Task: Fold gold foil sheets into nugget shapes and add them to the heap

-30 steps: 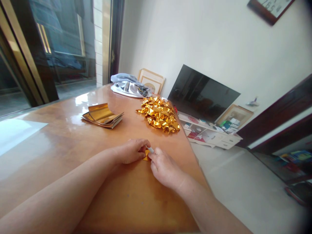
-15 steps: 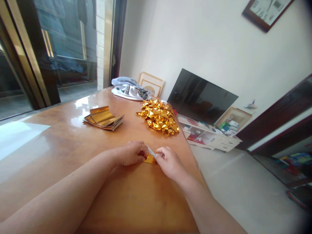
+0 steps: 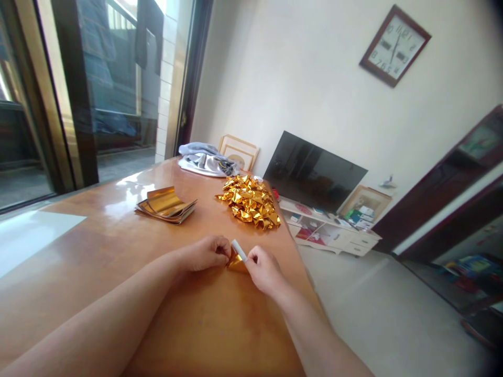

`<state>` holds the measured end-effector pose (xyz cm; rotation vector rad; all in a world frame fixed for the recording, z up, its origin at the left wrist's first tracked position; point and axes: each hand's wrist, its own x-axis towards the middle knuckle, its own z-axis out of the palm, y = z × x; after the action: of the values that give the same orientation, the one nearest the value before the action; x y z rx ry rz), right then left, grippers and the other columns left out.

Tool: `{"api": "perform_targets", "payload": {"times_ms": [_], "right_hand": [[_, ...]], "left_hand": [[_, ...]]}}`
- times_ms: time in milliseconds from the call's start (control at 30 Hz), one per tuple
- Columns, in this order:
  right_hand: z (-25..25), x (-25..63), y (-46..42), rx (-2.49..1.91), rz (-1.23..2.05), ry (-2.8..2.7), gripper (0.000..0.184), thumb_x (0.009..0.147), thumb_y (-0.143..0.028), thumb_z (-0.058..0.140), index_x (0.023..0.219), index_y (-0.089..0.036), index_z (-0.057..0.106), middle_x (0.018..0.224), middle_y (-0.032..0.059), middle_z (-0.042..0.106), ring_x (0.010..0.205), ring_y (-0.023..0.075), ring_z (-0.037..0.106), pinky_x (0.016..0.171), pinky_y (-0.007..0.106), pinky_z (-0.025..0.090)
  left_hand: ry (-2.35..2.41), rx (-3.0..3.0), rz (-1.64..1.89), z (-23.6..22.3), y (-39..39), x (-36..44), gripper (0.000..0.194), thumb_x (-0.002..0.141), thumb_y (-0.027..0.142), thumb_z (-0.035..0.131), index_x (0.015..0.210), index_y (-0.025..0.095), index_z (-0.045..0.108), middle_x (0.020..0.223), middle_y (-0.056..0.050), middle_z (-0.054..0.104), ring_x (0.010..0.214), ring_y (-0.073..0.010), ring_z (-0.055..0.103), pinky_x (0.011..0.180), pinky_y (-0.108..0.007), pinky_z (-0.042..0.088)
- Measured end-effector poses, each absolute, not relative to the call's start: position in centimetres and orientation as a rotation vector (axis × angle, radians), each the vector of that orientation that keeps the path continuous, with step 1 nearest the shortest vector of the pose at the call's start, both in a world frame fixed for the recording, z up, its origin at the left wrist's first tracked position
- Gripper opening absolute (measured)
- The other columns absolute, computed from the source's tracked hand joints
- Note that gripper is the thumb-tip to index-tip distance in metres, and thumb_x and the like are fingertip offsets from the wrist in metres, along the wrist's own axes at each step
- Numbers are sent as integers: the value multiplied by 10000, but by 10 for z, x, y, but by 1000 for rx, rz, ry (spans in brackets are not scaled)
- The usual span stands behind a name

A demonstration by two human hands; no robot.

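Note:
My left hand (image 3: 208,252) and my right hand (image 3: 264,269) meet over a small piece of gold foil paper (image 3: 237,263) on the wooden table (image 3: 118,251). Both hands are closed in a pinch on the paper. A white flap of its underside (image 3: 239,250) sticks up between my fingers. Farther back lies a heap of folded gold foil pieces (image 3: 249,201). A stack of flat gold foil sheets (image 3: 165,205) rests to the left of it.
A grey and white cloth bundle (image 3: 206,158) sits at the table's far end. The table's right edge runs beside my right hand, with pale floor beyond. A dark TV (image 3: 312,170) leans on a low white cabinet (image 3: 334,230). A clock (image 3: 394,44) hangs on the wall.
The camera has tilted up, so the clock shows in full. My right hand has drawn slightly right, lifting the white flap of the paper. My left hand stays pinched on it.

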<state>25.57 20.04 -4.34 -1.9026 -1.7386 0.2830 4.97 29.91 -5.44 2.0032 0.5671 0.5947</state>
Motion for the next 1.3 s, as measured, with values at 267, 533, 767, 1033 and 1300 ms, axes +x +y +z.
{"api": "perform_targets", "payload": {"times_ms": [267, 533, 767, 1033, 1300], "right_hand": [[-13, 256, 167, -1666, 545, -1508, 143, 833, -276, 552, 713, -216, 504, 670, -35, 570, 632, 149, 546, 562, 239, 367], [10, 252, 126, -1322, 958, -1266, 228, 863, -406, 623, 850, -201, 525, 760, -10, 654, 682, 174, 685, 593, 246, 457], [29, 238, 94, -1190, 920, -1328, 251, 853, -416, 653, 819, -195, 539, 698, -40, 606, 581, 116, 575, 559, 232, 439], [41, 212, 47, -1011, 907, -1221, 312, 868, -499, 647, 894, -191, 599, 779, -6, 635, 651, 130, 576, 600, 245, 427], [23, 187, 0, -883, 1082, -1230, 277, 807, -409, 717, 953, -177, 680, 780, -8, 616, 629, 106, 468, 561, 227, 347]], "left_hand": [[767, 2089, 819, -46, 310, 46, 157, 783, 299, 582, 817, 162, 650, 767, -19, 636, 725, -172, 557, 664, -271, 430], [760, 2134, 862, 20, 289, 44, 357, 868, 498, 594, 821, 158, 692, 750, -28, 655, 724, -182, 580, 664, -281, 429], [483, 1430, 800, 23, 185, 36, 517, 937, 625, 507, 861, 142, 674, 790, -56, 644, 713, -160, 579, 702, -298, 487], [503, 1314, 981, 13, 94, 20, 293, 890, 450, 681, 891, 157, 695, 785, -30, 639, 670, -121, 549, 648, -249, 441], [526, 1202, 1116, 7, 35, 17, 279, 886, 440, 706, 877, 163, 681, 785, -11, 626, 687, -115, 564, 669, -245, 447]]}}
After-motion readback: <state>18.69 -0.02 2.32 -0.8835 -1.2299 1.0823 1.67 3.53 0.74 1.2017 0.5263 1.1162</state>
